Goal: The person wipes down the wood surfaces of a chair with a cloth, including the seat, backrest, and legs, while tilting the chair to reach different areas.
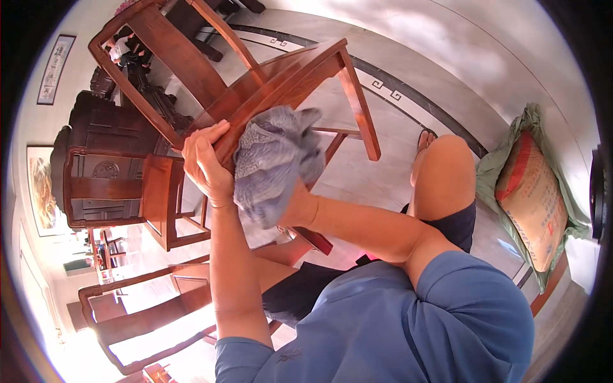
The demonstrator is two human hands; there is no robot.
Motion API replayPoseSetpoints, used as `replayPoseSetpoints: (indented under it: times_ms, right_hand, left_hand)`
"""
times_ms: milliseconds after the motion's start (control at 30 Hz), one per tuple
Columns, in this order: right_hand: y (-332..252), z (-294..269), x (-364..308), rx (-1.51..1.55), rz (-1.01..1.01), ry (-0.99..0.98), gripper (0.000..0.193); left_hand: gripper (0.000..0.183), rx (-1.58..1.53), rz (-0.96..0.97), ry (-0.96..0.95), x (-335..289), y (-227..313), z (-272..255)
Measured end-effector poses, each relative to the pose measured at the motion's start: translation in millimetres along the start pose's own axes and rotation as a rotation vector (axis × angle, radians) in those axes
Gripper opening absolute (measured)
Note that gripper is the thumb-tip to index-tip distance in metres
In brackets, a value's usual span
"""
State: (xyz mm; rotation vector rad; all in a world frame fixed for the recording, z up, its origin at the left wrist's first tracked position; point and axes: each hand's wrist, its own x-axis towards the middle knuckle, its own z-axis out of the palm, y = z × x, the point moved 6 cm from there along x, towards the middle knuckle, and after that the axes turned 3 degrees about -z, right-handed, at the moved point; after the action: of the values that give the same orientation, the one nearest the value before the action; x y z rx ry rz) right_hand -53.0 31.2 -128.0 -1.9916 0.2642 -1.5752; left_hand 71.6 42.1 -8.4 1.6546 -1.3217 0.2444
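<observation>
Left hand [208, 161] grasps glossy wooden chair [290, 84]; right hand [297, 203] in rumpled cloth [271, 159], grip hidden

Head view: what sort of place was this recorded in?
Probably a home's sitting room: it shows a polished reddish-brown wooden chair, dark carved wooden furniture behind it, and a rectangular framed picture on the pale wall.

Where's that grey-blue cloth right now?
In the head view, the grey-blue cloth is near the middle, covering most of the right hand at the seat edge of a wooden chair, just right of the left hand.
</observation>
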Motion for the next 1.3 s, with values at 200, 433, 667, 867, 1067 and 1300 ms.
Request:
replayPoseSetpoints:
  times_ms: [200, 433, 667, 867, 1067, 1300]
  right_hand:
    - [59, -11, 13, 0.014, -0.09, 0.067, 0.036]
    - [235, -81, 22, -0.437, 0.291, 0.327, 0.025]
    - [132, -43, 19, 0.012, 0.091, 0.265, 0.026]
    - [-38, -12, 40, 0.104, -0.07, -0.024, 0.05]
    - [42, -1, 46, -0.16, -0.023, 0.021, 0.037]
    - [249, -101, 59, -0.805, 0.469, 0.17, 0.03]
  left_hand:
    - [0.053, 0.148, 0.138, -0.125, -4, 12, -9]
    - [0.052, 0.098, 0.132, -0.145, -6, 13, -4]
    - [0.051, 0.029, 0.069, -0.029, 4, 4, -6]
    - [0.051, -0.047, -0.016, -0.069, 8, -12, -5]
    - [0.053, 0.038, 0.064, -0.083, 8, 2, -4]
    - [0.05, -0.006, 0.122, -0.157, 8, -14, -29]
